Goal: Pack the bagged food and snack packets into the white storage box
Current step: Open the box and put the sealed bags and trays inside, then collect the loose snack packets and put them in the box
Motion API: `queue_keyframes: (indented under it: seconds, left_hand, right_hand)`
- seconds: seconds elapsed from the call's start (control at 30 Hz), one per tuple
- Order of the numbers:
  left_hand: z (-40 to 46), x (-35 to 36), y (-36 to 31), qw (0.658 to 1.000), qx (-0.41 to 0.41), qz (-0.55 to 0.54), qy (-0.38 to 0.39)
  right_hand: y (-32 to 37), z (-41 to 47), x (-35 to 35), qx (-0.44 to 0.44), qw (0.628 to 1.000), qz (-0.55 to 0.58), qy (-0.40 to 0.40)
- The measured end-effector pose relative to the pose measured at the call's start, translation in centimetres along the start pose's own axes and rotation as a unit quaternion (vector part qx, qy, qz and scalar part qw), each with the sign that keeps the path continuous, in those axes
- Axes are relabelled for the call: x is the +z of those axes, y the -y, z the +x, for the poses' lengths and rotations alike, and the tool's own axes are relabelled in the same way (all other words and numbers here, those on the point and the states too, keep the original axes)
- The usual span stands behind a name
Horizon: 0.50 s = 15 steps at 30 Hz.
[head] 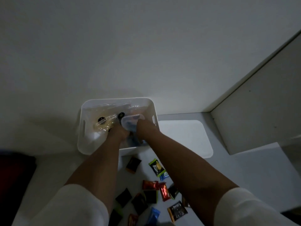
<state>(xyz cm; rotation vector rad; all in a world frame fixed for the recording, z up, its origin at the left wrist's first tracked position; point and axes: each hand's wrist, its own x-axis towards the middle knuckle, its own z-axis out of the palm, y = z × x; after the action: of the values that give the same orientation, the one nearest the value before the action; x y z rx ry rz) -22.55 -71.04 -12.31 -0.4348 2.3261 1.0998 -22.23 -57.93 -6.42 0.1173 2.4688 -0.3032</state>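
The white storage box (84, 144) stands on the floor against a pale wall. Both my hands reach down into it. My left hand (119, 132) and my right hand (144, 125) together grip a clear container (128, 120) with something blue inside, at the box's right half. A clear bag of yellowish food (104, 123) with black clips lies in the left half, and more clear bags lie along the far side. Several snack packets lie on the floor near me, among them a green one (156, 167), a red one (150, 185) and a black one (133, 164).
The box's flat white lid (187, 137) lies on the floor right of the box. A white cabinet panel (260, 98) rises on the right. A dark red and black thing (14, 173) sits at the left edge.
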Motion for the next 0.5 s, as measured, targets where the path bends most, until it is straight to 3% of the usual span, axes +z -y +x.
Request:
queue_keyframes:
  seconds: [0.17,0.33,0.5]
  left_hand:
    - [-4.0,-0.7,-1.8,0.988,0.021,0.055,-0.142]
    - [-10.0,0.6,-4.4,0.970,0.097,0.037,-0.221]
    - [-15.7,4.6,-4.5,0.955,0.146,0.022,-0.258]
  right_hand:
    - [-3.3,-3.6,-2.2,-0.058,0.975,0.126,-0.175]
    - [-9.6,-7.5,-2.1,-0.043,0.940,0.225,-0.254]
    - [-17.3,-11.0,0.4,-0.015,0.930,0.251,-0.267]
